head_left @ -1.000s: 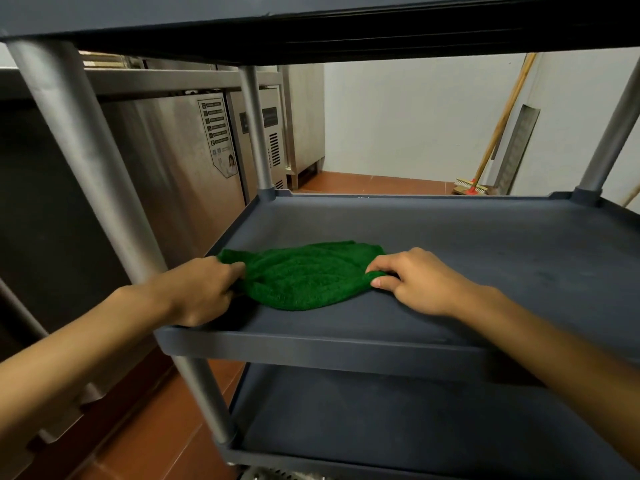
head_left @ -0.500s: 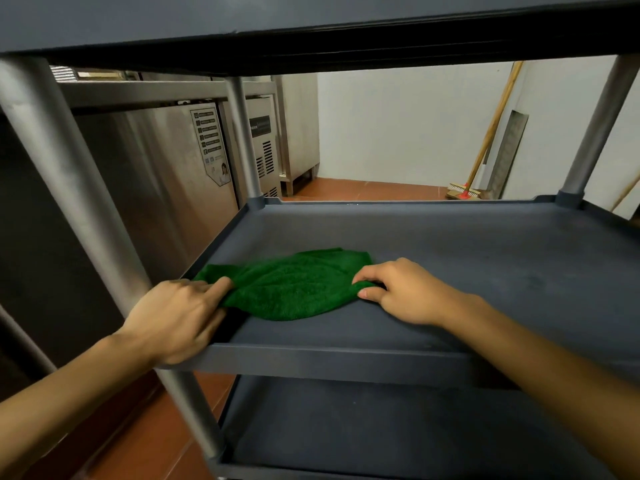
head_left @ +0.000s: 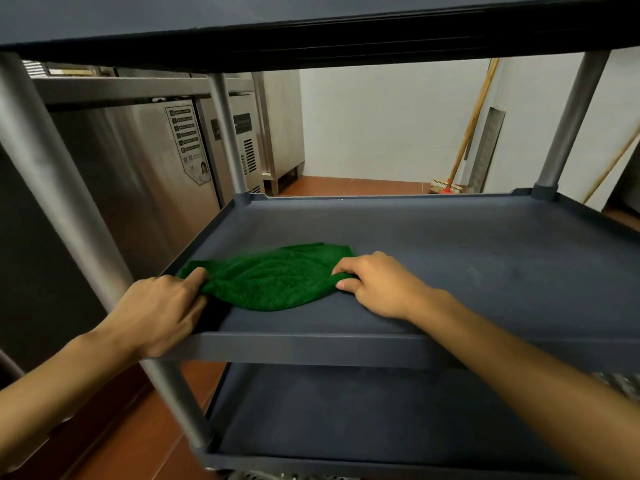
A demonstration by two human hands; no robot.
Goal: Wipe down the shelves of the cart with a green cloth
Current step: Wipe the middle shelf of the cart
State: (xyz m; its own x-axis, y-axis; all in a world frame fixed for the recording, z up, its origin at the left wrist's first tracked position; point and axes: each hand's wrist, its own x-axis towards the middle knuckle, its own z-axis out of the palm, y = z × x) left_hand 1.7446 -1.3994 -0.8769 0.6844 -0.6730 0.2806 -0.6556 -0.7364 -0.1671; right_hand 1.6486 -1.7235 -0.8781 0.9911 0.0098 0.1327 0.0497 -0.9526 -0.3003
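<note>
A green cloth [head_left: 273,275] lies spread on the left front part of the cart's dark grey middle shelf [head_left: 467,258]. My left hand [head_left: 162,310] pinches the cloth's left end at the shelf's front left corner. My right hand [head_left: 377,282] pinches its right end, fingers curled on the fabric. The cart has a top shelf [head_left: 311,26] overhead and a bottom shelf [head_left: 346,417] below, joined by grey metal posts [head_left: 59,188].
Stainless steel fridge units [head_left: 149,168] stand close to the cart's left side. Behind the cart are a white wall, a red tiled floor [head_left: 346,185], and a wooden-handled broom [head_left: 464,140] leaning at the back right.
The cloth and both hands have stayed at the shelf's left front. The view has shifted a little, and my left hand sits slightly lower at the corner.
</note>
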